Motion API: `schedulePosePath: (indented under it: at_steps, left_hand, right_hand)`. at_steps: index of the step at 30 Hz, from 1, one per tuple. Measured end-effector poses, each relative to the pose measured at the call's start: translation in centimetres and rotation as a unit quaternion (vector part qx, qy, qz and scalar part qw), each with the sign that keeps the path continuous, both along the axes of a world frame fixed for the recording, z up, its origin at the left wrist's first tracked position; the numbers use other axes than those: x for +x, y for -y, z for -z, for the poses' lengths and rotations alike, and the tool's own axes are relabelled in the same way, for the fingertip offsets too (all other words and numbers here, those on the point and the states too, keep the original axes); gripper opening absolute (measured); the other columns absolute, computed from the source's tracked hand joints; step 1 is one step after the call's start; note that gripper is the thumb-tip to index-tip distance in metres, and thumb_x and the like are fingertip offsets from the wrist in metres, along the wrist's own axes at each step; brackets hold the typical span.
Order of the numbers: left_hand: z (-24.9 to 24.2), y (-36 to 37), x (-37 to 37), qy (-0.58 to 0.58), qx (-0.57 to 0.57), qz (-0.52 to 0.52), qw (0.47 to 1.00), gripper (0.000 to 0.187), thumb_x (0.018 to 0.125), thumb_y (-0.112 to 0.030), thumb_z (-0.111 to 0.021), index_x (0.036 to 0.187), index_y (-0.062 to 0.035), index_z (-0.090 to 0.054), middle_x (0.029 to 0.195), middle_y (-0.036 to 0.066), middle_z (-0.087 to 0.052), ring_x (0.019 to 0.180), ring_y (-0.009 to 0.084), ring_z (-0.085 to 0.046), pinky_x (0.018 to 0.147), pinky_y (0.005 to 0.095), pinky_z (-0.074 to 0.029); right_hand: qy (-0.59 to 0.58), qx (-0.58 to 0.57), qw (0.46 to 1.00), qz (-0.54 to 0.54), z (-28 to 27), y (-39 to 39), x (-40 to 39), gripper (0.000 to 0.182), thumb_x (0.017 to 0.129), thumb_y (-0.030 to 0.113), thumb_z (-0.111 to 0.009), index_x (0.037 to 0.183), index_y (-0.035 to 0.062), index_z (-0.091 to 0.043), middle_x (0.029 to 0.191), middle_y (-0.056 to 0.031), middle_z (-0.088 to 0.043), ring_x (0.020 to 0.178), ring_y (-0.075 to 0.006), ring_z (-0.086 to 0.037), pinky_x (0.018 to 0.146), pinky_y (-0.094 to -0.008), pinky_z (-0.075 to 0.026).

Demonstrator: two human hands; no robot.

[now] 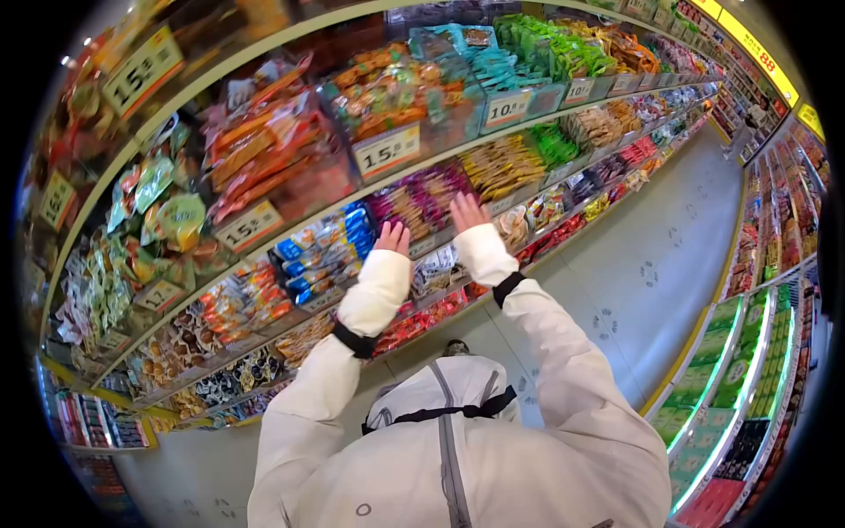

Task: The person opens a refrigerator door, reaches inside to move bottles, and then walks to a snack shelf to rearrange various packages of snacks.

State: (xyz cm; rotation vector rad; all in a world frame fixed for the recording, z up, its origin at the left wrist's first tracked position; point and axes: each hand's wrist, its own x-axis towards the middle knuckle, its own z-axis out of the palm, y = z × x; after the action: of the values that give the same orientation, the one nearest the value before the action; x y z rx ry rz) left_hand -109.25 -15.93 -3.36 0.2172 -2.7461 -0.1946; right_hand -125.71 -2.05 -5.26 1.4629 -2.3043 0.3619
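Observation:
Both my hands reach to a bin of purple-wrapped snacks [421,201] on the middle shelf. My left hand [393,238] is at the front left of that bin, beside the blue and white packets [327,250], fingers stretched out and holding nothing. At the bin's right side, my right hand [469,213] has its fingers apart over the purple packets, also with nothing in it. Yellow-brown packets [503,167] fill the bin just right of it. White sleeves with black wrist bands cover both arms.
Bins of red packets [273,141] and orange snacks [396,84] stand on the shelf above, behind price cards [387,151]. Lower shelves hold more wrapped sweets [431,317]. A grey aisle floor [616,273] runs right, toward lit green shelves [735,378].

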Motion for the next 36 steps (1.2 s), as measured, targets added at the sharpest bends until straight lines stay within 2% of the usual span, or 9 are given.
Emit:
schedulePosePath:
  at_steps: [4,7,11,15,19,23,30,35,36]
  left_hand:
    - [3.5,-1.5,-6.9,0.019,-0.034,-0.080,0.996,0.057,0.082,-0.015,-0.042,0.134,0.0043,-0.029,0.141,0.025,-0.025,0.132,0.0397,-0.024,0.105,0.0530,-0.022]
    - [4.1,-1.1,-8.6,0.001,-0.035,-0.100,0.994,0.058,0.081,-0.014,-0.044,0.134,0.0026,-0.029,0.141,0.025,-0.025,0.132,0.0396,-0.024,0.105,0.0547,-0.020]
    - [4.2,0.9,-9.2,0.073,-0.029,-0.079,0.994,0.099,0.058,-0.030,-0.073,0.137,0.0018,-0.021,0.143,0.024,-0.019,0.134,0.0393,-0.017,0.106,0.0542,-0.017]
    - [3.3,1.6,-9.4,0.089,-0.018,-0.067,0.994,0.104,0.059,-0.036,-0.076,0.138,0.0016,-0.020,0.144,0.024,-0.018,0.134,0.0387,-0.017,0.107,0.0519,-0.016]
    - [2.2,1.6,-9.6,0.120,0.003,-0.085,0.989,0.102,0.063,-0.042,-0.073,0.138,0.0022,-0.019,0.143,0.024,-0.019,0.134,0.0398,-0.017,0.106,0.0541,-0.015]
    - [0.2,0.8,-9.5,0.065,-0.003,-0.097,0.993,0.094,0.070,-0.047,-0.067,0.137,0.0022,-0.023,0.139,0.025,-0.026,0.129,0.0427,-0.024,0.103,0.0585,-0.015]
    - [3.5,3.1,-11.7,0.052,-0.026,-0.109,0.992,0.080,0.073,-0.045,-0.064,0.133,-0.0010,-0.034,0.133,0.022,-0.038,0.124,0.0382,-0.034,0.101,0.0587,-0.020]
    - [-2.1,2.9,-10.9,0.118,0.040,-0.079,0.989,0.057,0.085,-0.034,-0.055,0.127,0.0011,-0.040,0.128,0.023,-0.044,0.118,0.0340,-0.043,0.101,0.0430,-0.031]
    - [-6.7,2.6,-11.2,0.252,0.102,-0.119,0.955,0.053,0.087,-0.032,-0.053,0.127,-0.0003,-0.041,0.129,0.023,-0.043,0.118,0.0326,-0.044,0.100,0.0410,-0.032]
  right_hand:
    - [0.032,-0.004,0.998,-0.046,2.5,1.2,-1.7,0.062,0.080,0.015,-0.045,0.137,-0.0010,-0.026,0.142,-0.0183,-0.028,0.133,-0.0311,-0.025,0.108,-0.0463,-0.019]
    - [0.053,0.014,0.994,-0.097,2.2,1.1,-3.1,0.061,0.081,0.019,-0.047,0.138,0.0059,-0.028,0.144,-0.0163,-0.026,0.134,-0.0290,-0.024,0.107,-0.0497,-0.017]
    - [0.072,0.029,0.989,-0.129,2.2,2.3,-4.7,0.062,0.081,0.020,-0.049,0.139,0.0098,-0.028,0.145,-0.0157,-0.025,0.133,-0.0289,-0.025,0.107,-0.0503,-0.018]
    - [0.150,0.000,0.972,-0.181,1.7,2.5,-5.7,0.059,0.079,0.018,-0.050,0.135,0.0091,-0.035,0.142,-0.0170,-0.028,0.132,-0.0304,-0.028,0.106,-0.0496,-0.021]
    - [0.259,-0.077,0.937,-0.222,1.5,2.3,-7.6,0.054,0.079,0.010,-0.047,0.132,0.0066,-0.039,0.136,-0.0192,-0.037,0.127,-0.0334,-0.034,0.105,-0.0434,-0.026]
    - [0.140,-0.051,0.969,-0.195,0.4,2.4,-7.7,0.054,0.079,0.014,-0.049,0.129,-0.0035,-0.038,0.131,-0.0203,-0.041,0.126,-0.0336,-0.035,0.105,-0.0428,-0.028]
    - [0.041,-0.027,0.987,-0.152,1.3,4.2,-6.7,0.058,0.081,0.022,-0.045,0.131,-0.0050,-0.036,0.135,-0.0206,-0.038,0.127,-0.0319,-0.035,0.105,-0.0419,-0.027]
    - [0.093,-0.002,0.980,-0.177,0.9,4.7,-7.5,0.051,0.082,0.022,-0.046,0.127,-0.0013,-0.043,0.128,-0.0224,-0.045,0.120,-0.0347,-0.042,0.100,-0.0447,-0.032]
    - [0.101,0.014,0.978,-0.184,-0.5,4.6,-7.7,0.049,0.079,0.018,-0.048,0.124,-0.0037,-0.045,0.125,-0.0236,-0.046,0.118,-0.0352,-0.044,0.099,-0.0428,-0.034]
